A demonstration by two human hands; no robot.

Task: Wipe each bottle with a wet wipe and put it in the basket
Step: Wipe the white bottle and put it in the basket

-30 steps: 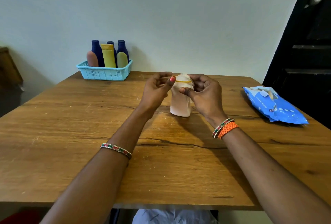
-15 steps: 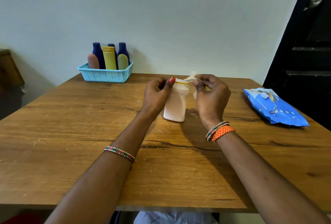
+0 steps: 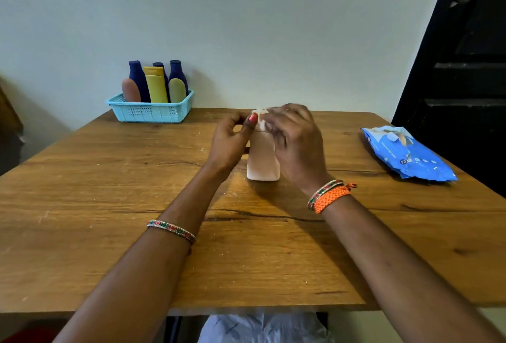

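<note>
Near the middle of the table (image 3: 82, 233) stands a white bottle (image 3: 262, 162). It is upright, with its long side going up and down and its top pointing up. It looks pale and plain, wide at the bottom and thinner near the top. Both hands are close together at the top of the bottle. The left hand (image 3: 232, 142) has its fingers curled and its thumb pressed on the bottle's neck. The right hand (image 3: 295, 140) pinches a small white wet wipe (image 3: 261, 118) against the bottle's top. Far behind the bottle, to its left, a light blue basket (image 3: 150, 112) sits at the back edge of the table. Other bottles (image 3: 156, 82) stand in it, blue, yellow and pink. To the right of the white bottle lies a blue pack of wipes (image 3: 405, 153).
</note>
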